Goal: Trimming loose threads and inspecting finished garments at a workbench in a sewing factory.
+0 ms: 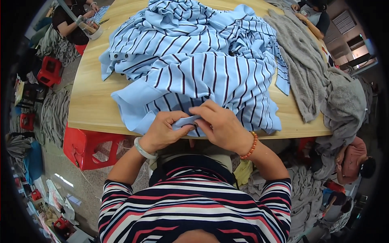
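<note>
Knitwear [298, 69] lies right of striped cloth [239, 77] pinched by left hand [160, 130] and right hand [224, 124].

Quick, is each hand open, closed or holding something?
Left hand: closed, pinching the light blue fabric edge.
Right hand: curled at that edge; grip cannot be told.

Left grip [157, 130] beside right grip [225, 126], both pinched

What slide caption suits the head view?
Left hand and right hand pinch light-blue fabric at a wooden table heaped with striped garments.
</note>
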